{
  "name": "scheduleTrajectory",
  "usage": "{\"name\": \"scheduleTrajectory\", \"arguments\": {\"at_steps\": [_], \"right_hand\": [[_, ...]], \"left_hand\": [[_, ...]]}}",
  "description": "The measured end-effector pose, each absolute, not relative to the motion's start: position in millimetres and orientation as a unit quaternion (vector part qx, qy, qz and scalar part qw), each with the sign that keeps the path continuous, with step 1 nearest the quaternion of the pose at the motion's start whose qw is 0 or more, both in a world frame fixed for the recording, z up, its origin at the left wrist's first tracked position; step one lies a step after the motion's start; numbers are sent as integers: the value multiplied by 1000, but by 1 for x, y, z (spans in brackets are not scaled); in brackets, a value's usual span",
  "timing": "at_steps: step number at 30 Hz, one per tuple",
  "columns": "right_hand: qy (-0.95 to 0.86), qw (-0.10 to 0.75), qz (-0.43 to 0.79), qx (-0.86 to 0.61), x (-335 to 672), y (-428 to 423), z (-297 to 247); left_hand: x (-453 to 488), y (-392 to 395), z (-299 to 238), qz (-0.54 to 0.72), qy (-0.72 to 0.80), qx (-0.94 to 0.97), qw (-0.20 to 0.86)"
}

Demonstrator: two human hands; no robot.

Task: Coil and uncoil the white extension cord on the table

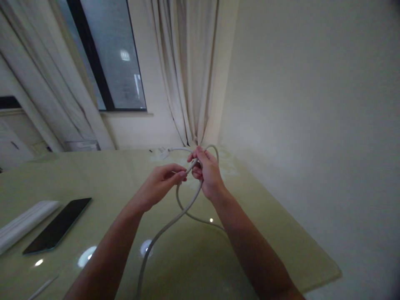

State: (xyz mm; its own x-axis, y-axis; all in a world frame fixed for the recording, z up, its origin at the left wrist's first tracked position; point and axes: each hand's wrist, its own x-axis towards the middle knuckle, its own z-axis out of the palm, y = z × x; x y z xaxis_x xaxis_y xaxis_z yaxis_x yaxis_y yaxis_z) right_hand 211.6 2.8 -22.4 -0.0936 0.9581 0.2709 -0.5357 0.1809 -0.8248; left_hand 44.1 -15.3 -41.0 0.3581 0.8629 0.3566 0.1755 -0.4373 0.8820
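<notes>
A pale grey power cord (pixel 170 223) runs up from the near side of the table and bends into loops between my hands. My right hand (pixel 208 171) is closed around the cord, with a loop of it standing out above the fingers. Just to the left, my left hand (pixel 162 183) pinches another stretch of the same cord between thumb and fingers. Beyond them, toward the table's far edge, lies the cord's white plug (pixel 164 152). Below the hands two lengths of cord cross. What lies inside the right palm is hidden.
The hands are above a glossy yellow-green table (pixel 262 233). On the left lie a dark flat tablet or phone (pixel 59 225) and a long white object (pixel 26 221). A thin white cable end (pixel 43 287) shows at lower left. A wall (pixel 312 104) borders the right; curtains (pixel 187 62) hang behind.
</notes>
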Motion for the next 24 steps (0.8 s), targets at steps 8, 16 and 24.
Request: {"name": "scheduleTrajectory", "arguments": {"at_steps": [8, 16, 24], "right_hand": [[-528, 594, 551, -254, 217, -7, -17], [-553, 571, 551, -254, 216, 1, -22], [-456, 504, 696, -232, 224, 1, -15]], "left_hand": [[63, -14, -64, 379, 284, 692, 545], [62, -21, -52, 607, 276, 594, 450], [70, -24, -42, 722, 311, 522, 331]]}}
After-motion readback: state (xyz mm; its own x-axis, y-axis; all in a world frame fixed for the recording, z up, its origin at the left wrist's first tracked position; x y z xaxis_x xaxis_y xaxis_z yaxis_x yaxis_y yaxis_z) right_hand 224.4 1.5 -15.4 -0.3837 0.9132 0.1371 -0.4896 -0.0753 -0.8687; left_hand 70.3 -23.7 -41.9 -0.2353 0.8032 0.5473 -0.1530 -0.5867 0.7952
